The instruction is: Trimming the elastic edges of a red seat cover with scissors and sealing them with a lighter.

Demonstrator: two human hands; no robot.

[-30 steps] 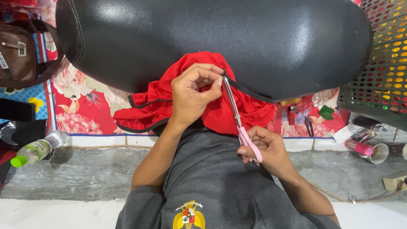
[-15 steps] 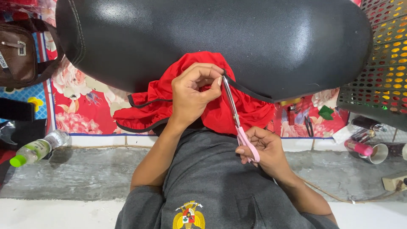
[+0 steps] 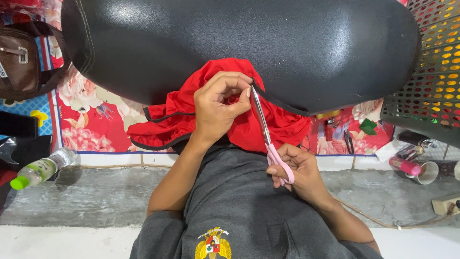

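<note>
Two hands at work on one red garment, little changed over the last second. Far left: brown bag by the flowered mat, and a plastic bottle with a green cap lying on the grey floor. None of these has moved. Left hand is closed in a pinch on the red fabric's black-trimmed edge, thumb and forefinger right at the scissor tips; same grip and same spot as before. The fabric lies bunched under the big black seat, spilling toward the person's grey shirt. Scissors with pink handles run from the pinch down to the right hand, which is wrapped around the handles. That hand has dropped slightly and shifted right since a second ago, so the blades now stand steeper. Blades look nearly closed at the trim; judging from that, a small snip at the edge is under way, not a long cut. Right side: pink-capped tube in a cup, perforated basket, unchanged.
</note>
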